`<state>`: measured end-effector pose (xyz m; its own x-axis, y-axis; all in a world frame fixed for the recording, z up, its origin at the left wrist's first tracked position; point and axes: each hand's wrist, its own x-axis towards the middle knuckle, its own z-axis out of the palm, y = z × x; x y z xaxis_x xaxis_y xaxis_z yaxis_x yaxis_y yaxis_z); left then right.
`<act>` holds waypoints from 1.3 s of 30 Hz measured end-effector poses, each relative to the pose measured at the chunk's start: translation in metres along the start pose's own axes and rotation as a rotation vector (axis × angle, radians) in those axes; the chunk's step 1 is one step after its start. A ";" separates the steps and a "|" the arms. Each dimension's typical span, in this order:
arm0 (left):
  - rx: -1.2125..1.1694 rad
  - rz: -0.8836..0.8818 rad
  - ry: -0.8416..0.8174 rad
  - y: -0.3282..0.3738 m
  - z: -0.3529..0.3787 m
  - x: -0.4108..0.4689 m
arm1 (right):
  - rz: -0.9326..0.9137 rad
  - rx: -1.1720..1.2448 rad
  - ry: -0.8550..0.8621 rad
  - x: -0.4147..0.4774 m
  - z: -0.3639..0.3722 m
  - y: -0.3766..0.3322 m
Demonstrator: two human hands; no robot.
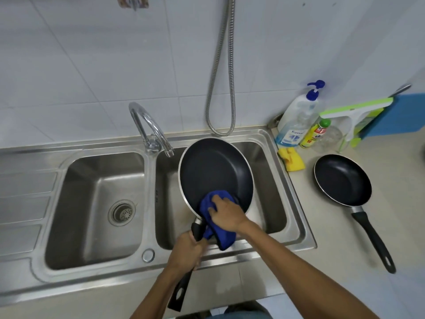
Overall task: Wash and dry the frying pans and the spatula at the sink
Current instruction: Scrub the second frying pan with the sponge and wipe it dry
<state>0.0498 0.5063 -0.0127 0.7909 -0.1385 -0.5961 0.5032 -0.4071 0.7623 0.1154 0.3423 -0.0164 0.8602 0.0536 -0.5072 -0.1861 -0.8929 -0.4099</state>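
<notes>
A large black frying pan is held tilted over the right basin of the steel sink. My left hand grips its black handle near the sink's front rim. My right hand presses a blue cloth against the pan's near inner edge; the cloth hangs down past the handle. A smaller black frying pan lies on the counter to the right, its handle pointing toward me. No spatula is in view.
The chrome tap arches between the two basins, a metal hose hangs on the wall. The left basin has a drain strainer. Soap bottles, a yellow sponge and a green-white squeegee stand at the counter's back.
</notes>
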 end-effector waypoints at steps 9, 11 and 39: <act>-0.073 0.046 -0.021 0.025 -0.007 -0.010 | -0.290 0.282 0.216 0.047 -0.014 -0.100; -0.119 0.009 -0.021 0.026 0.000 -0.012 | -0.281 0.195 0.245 0.070 -0.015 -0.101; -0.181 -0.145 -0.273 0.037 -0.006 -0.008 | -0.621 0.237 0.190 0.018 -0.006 -0.022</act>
<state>0.0638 0.4980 0.0217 0.5967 -0.3371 -0.7283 0.6762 -0.2775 0.6824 0.1381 0.3599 -0.0118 0.9052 0.4249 0.0082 0.2881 -0.5993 -0.7469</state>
